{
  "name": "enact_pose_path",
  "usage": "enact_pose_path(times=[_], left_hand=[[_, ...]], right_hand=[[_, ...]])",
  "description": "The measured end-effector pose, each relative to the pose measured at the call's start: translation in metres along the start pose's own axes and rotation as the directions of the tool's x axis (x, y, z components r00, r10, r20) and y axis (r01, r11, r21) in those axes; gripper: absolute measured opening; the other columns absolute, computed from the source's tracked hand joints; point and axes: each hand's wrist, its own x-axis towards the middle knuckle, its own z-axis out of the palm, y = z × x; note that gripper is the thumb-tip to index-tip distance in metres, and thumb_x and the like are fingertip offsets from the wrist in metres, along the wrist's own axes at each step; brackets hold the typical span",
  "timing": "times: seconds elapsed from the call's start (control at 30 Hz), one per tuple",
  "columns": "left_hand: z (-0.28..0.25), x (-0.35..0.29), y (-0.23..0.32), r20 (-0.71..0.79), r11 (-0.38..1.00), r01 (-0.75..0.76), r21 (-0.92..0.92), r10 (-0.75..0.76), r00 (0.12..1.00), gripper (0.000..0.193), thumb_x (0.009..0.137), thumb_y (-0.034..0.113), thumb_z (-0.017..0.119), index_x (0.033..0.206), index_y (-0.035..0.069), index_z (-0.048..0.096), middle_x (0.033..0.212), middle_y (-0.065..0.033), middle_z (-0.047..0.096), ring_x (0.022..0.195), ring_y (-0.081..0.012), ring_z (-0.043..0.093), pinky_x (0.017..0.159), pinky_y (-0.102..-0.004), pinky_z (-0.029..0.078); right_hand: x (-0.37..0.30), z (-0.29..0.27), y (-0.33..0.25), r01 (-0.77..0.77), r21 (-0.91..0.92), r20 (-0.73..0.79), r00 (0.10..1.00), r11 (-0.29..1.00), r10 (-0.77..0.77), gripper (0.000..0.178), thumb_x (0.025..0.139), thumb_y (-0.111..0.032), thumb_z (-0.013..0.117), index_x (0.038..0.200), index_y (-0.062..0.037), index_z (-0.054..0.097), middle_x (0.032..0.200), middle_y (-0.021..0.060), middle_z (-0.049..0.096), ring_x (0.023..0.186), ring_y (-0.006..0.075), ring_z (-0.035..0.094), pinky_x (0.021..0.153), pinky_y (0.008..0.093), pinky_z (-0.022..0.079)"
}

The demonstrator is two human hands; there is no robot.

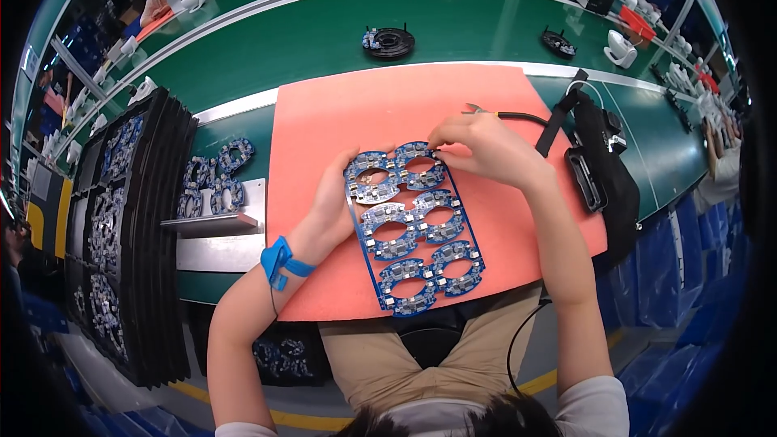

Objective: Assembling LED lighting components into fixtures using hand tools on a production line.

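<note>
A blue panel of ring-shaped circuit boards (418,228), several joined in two columns, lies tilted over the pink foam mat (316,125). My left hand (334,190) grips its upper left edge, with fingers reaching beneath the board. At the upper right corner, my right hand (486,144) has thumb and fingers pinched on the panel's edge; the fingertips partly hide that spot. Just beyond my right hand lies a pair of cutting pliers (511,116), its jaws pointing left. A blue wrist strap (283,262) with a thin cord is around my left wrist.
Black trays (133,235) filled with boards stand stacked at the left. Beside them, loose ring boards (214,178) sit near a metal fixture (218,231). A black device with a strap (599,162) lies at the right. Round black parts (392,43) rest on the green bench behind.
</note>
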Motion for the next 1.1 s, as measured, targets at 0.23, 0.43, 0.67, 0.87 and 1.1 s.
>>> enact_pose_path(times=[0.23, 0.43, 0.67, 0.87, 1.1], left_hand=[[0.003, 0.002, -0.001, -0.077, 0.998, -0.045, 0.054, 0.049, 0.996, 0.052, 0.101, 0.033, 0.030, 0.131, -0.006, 0.048, 0.125, -0.0217, 0.058, 0.110, -0.0331, 0.062, 0.093, -0.0463, 0.054], [0.000, 0.000, 0.004, 0.016, 0.992, -0.071, -0.106, 0.073, 0.997, 0.057, 0.099, 0.035, 0.026, 0.133, -0.007, 0.045, 0.122, -0.0182, 0.059, 0.114, -0.0275, 0.060, 0.094, -0.0452, 0.054], [-0.017, 0.004, -0.008, 0.254, 0.907, -0.227, 0.353, 0.141, 0.957, 0.047, 0.099, 0.034, 0.048, 0.137, 0.005, 0.046, 0.131, -0.0094, 0.056, 0.120, -0.0203, 0.056, 0.092, -0.0360, 0.055], [-0.031, 0.015, -0.009, 0.091, 0.992, 0.035, 0.118, -0.045, 0.995, 0.046, 0.099, 0.035, 0.042, 0.131, 0.003, 0.052, 0.126, -0.0146, 0.058, 0.114, -0.0283, 0.057, 0.094, -0.0442, 0.051], [-0.039, 0.013, -0.014, 0.659, 0.982, -0.191, 0.007, 0.139, 0.740, 0.048, 0.105, 0.033, 0.030, 0.138, 0.000, 0.042, 0.138, -0.0168, 0.048, 0.124, -0.0298, 0.050, 0.109, -0.0467, 0.040]], right_hand=[[-0.002, 0.006, 0.001, -0.025, -0.022, 0.005, 1.000, 0.999, 0.025, 0.011, 0.078, -0.006, 0.064, 0.086, 0.0010, 0.067, 0.086, 0.0120, 0.067, 0.076, 0.0294, 0.065, 0.072, 0.0385, 0.052], [0.002, 0.009, 0.000, 0.009, -0.057, -0.132, 0.991, 0.998, -0.016, 0.011, 0.077, -0.006, 0.068, 0.087, -0.0021, 0.064, 0.086, 0.0082, 0.068, 0.077, 0.0236, 0.067, 0.069, 0.0348, 0.052], [0.006, 0.017, -0.009, 0.169, -0.136, -0.275, 0.940, 0.976, -0.201, 0.012, 0.076, -0.004, 0.069, 0.087, -0.0046, 0.062, 0.090, 0.0032, 0.068, 0.081, 0.0196, 0.066, 0.068, 0.0328, 0.053], [0.010, 0.021, -0.013, 0.071, 0.024, -0.191, 0.979, 0.997, -0.066, 0.012, 0.078, -0.005, 0.068, 0.088, -0.0044, 0.062, 0.093, 0.0034, 0.068, 0.083, 0.0214, 0.067, 0.071, 0.0332, 0.054], [0.015, 0.024, -0.024, 0.234, 0.001, -0.322, 0.920, 0.972, -0.221, 0.018, 0.078, -0.008, 0.071, 0.095, -0.0052, 0.064, 0.097, 0.0059, 0.068, 0.085, 0.0226, 0.067, 0.073, 0.0328, 0.055]])
